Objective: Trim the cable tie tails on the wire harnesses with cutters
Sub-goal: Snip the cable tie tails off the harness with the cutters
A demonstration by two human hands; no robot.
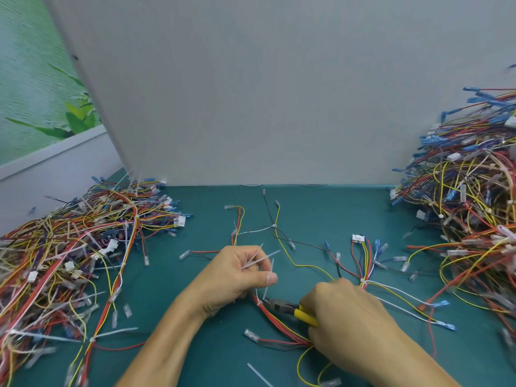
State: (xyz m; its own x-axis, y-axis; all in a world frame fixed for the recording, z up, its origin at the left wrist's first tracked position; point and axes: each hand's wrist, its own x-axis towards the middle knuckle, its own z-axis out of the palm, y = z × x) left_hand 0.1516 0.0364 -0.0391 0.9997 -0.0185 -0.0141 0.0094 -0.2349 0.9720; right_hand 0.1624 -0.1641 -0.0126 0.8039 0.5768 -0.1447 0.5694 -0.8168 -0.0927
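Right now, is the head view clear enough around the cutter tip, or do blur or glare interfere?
Head view, centre: sharp, the cutters and the cable tie tail at their nose read clearly. Head view, lighting: soft, even, no glare. Head view, edges: wide-angle bending tilts the grey panel; the right wire pile is smeared.

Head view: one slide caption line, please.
Right hand holds yellow-handled cutters at a translucent cable tie tail on a red wire harness; left hand pinches loose tie strips.
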